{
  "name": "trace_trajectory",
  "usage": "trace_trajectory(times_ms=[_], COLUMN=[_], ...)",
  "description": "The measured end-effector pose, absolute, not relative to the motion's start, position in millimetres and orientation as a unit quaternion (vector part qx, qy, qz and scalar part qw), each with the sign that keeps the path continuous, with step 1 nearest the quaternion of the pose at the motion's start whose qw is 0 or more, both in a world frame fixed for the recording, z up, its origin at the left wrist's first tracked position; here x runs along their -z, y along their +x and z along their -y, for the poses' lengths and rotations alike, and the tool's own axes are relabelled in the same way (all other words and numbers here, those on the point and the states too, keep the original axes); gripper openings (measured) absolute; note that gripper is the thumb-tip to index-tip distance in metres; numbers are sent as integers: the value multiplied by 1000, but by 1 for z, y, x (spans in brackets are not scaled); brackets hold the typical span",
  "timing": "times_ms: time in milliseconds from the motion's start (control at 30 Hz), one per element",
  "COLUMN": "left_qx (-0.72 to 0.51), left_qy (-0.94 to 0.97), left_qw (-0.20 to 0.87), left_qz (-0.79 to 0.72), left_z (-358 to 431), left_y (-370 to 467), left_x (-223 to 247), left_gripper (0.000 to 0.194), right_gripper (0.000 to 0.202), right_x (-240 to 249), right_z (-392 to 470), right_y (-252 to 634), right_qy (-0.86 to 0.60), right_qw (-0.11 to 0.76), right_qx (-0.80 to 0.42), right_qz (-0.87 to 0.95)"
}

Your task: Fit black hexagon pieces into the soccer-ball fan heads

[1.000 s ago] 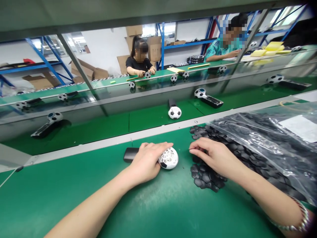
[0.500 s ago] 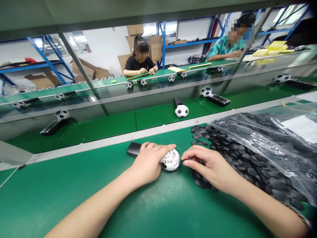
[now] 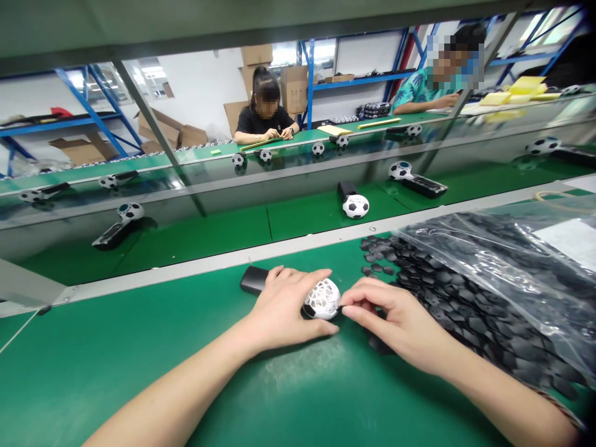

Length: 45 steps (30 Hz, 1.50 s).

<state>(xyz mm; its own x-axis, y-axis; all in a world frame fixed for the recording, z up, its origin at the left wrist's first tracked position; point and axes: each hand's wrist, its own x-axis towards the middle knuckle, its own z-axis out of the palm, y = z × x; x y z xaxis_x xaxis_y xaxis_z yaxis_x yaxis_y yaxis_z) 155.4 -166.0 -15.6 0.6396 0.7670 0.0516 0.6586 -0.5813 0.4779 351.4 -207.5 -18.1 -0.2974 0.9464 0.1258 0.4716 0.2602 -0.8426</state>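
A device with a white, soccer-ball-shaped head [image 3: 322,299] and a black handle [image 3: 254,280] lies on the green worktop. My left hand [image 3: 284,307] grips it across the neck, with thumb and index finger spread around the ball. White open latticework shows on top of the head. At the ball's right edge, my right hand [image 3: 388,313] pinches a small black piece [image 3: 342,308] between thumb and fingertips. The piece is mostly covered by those fingers. Under and beside the right hand lies a heap of flat black pieces [image 3: 447,304].
A clear plastic bag [image 3: 503,254] spills over the heap at right. Beyond the worktop's metal edge, a green conveyor [image 3: 223,239] carries more ball-headed devices [image 3: 356,205]. Two people [image 3: 265,115] sit at the far bench, with blue shelves [image 3: 354,81] and cardboard boxes behind.
My right hand has brought the black piece to the ball's right edge. My left thumb has stretched out along the ball's near side. Devices on the near conveyor have shifted right.
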Motion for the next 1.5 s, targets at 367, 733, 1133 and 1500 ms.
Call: trace_trajectory(times_ms=[367,733,1133,1500], left_qx=[-135,-140,-129,-145], left_qy=[866,846,863,880], left_qw=[199,230,234,211], left_qz=[-438,-460,-430,-400], left_z=[169,170,171,172], left_y=[160,164,162,160], left_x=[20,19,19,21], left_gripper=[70,69,66,56], right_gripper=[11,11,9,35], right_x=[25,18,21,35], right_z=[202,194,193,197], right_y=[345,340,338,340], right_qy=[-471,-501,-514,-472], right_qw=[354,328,326,370], right_qx=[-323,-369,-429,-441], right_qz=[740,711,667,668])
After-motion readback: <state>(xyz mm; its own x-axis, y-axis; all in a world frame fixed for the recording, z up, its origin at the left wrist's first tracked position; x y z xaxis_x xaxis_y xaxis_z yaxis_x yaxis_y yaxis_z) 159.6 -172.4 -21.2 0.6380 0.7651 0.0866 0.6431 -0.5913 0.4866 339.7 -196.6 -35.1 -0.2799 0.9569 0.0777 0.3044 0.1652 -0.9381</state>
